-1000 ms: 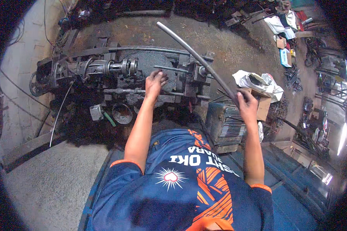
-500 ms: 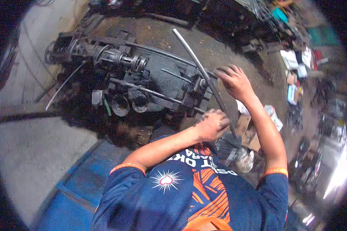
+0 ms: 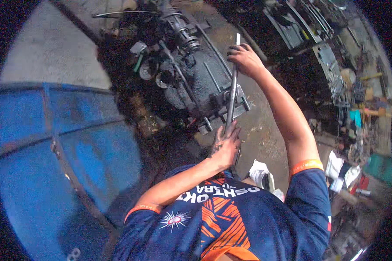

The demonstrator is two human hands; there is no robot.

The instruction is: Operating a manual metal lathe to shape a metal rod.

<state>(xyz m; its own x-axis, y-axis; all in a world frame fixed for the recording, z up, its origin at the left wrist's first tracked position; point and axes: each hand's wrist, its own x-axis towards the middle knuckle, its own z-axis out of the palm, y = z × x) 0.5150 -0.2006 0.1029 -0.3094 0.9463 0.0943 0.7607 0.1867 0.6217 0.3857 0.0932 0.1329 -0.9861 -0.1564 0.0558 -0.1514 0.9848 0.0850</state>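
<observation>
Item: long grey steel bar, held by you at both ends. Your left hand is wrapped tight around its lower end, near your chest; your right hand is curled around the upper part, arm stretched out, likely for leverage. The bar's long axis runs almost straight away from you, top end pointing toward the far floor. It crosses over the greasy black gearbox assembly on the concrete floor, beside a blue sheet-metal panel

A long grey steel bar stands nearly upright against the greasy black gearbox.
</observation>
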